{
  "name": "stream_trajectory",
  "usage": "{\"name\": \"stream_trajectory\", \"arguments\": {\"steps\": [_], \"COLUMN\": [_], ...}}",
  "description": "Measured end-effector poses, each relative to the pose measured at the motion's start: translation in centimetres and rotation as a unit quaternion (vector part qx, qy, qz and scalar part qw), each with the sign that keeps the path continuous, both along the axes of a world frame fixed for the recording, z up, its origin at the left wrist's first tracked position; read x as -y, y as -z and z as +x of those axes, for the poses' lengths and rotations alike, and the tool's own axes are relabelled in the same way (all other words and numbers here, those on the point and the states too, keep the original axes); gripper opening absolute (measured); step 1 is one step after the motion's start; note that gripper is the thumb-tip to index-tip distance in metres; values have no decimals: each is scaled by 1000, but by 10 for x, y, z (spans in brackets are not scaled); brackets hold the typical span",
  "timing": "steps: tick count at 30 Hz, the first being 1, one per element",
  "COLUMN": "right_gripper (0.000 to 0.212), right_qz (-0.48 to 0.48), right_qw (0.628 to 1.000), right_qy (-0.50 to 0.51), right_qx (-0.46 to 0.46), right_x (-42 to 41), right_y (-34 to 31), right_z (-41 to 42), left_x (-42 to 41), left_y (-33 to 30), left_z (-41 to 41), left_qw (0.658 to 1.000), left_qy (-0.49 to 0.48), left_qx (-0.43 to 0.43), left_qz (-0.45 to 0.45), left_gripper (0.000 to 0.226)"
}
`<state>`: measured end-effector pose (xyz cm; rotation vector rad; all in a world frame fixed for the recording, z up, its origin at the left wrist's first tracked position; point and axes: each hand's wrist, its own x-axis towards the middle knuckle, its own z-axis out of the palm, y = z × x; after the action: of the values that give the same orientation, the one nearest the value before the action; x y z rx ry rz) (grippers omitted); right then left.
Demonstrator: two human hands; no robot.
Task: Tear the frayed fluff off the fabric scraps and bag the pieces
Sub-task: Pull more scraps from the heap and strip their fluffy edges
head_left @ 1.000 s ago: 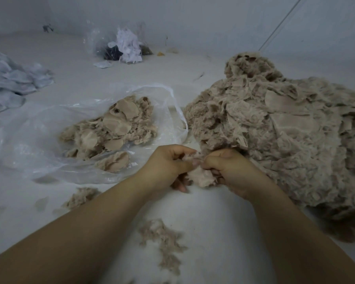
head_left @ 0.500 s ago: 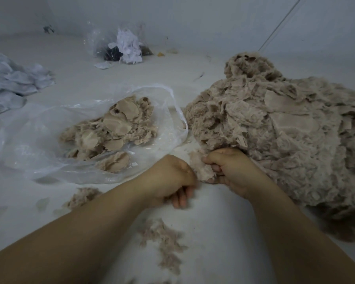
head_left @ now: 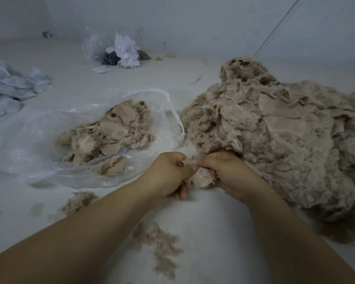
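On the pale floor [head_left: 213, 232] to my right, the big heap of frayed beige scraps [head_left: 275, 136] rises highest, its near edge touching the back of my right hand [head_left: 230, 173]. To my left lies the clear plastic bag [head_left: 29, 152], mouth open toward me, with a smaller mound of trimmed pieces [head_left: 109, 136] inside it. Both my forearms reach forward and converge in the middle, just in front of the gap between bag and heap. Between my hands sits the one scrap [head_left: 202, 178] I am working on: my right hand clasps it with fingers curled around its right side, and my left hand [head_left: 168, 173] pinches its upper edge between thumb and curled fingers, knuckles up. Nearer to me, loose tufts of torn fluff [head_left: 160, 247] lie on the floor, with a smaller clump [head_left: 78, 201] beside my left forearm
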<state>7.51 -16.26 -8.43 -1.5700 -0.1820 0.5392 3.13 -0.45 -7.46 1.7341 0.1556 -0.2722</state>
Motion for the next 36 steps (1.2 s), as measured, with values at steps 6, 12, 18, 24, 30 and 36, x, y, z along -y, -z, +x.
{"name": "stream_trajectory", "arguments": {"steps": [6, 12, 18, 24, 30, 36], "right_gripper": [19, 20, 43, 36, 46, 43], "right_qz": [4, 10, 27, 35, 26, 23], "right_qw": [1000, 1000, 999, 999, 999, 999], "right_qy": [-16, 7, 23, 24, 38, 36], "right_qx": [10, -22, -18, -23, -10, -2], "right_x": [0, -1, -1, -2, -1, -3], "right_y": [2, 0, 1, 2, 4, 4], "right_z": [-1, 0, -2, -2, 0, 0], "left_x": [-6, -10, -41, -30, -12, -22], "left_y": [-2, 0, -23, -19, -6, -14], "left_z": [1, 2, 3, -2, -5, -6], "left_qw": [998, 997, 956, 974, 991, 974], "left_qy": [15, 25, 256, 183, 116, 186], "left_qx": [-25, -19, -139, -127, -70, -126], "left_qz": [-49, -68, 21, 51, 17, -3], "left_gripper": [19, 25, 21, 33, 27, 26]}}
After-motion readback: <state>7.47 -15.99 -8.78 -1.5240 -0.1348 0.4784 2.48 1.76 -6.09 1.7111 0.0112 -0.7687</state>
